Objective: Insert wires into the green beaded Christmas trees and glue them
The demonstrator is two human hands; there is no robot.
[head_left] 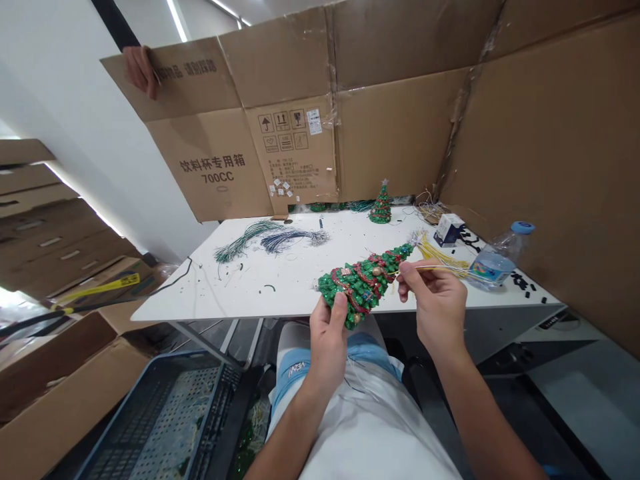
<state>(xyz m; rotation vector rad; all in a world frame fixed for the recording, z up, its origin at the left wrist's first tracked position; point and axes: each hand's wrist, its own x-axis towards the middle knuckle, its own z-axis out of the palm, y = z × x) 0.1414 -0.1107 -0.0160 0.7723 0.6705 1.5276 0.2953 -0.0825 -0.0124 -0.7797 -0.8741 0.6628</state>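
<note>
A small green Christmas tree figurine (361, 283) with red garland and gold balls lies tilted over the table's front edge, its tip toward the right. My left hand (330, 333) is closed around its lower end. Beside the tree's upper half, my right hand (433, 300) pinches a thin yellow wire (434, 267). The wire's near end meets the tree's side; whether it enters the tree I cannot tell. Behind the tree's tip lies a bundle of yellow wires (445, 257).
On the white table (200, 287) lie green wires (250, 239), blue wires (293, 239), another tree (381, 205), a small box (449, 229) and a water bottle (500, 257). Cardboard (285, 87) walls the back; another person's hand (141, 70) grips it. A blue crate (165, 413) stands lower left.
</note>
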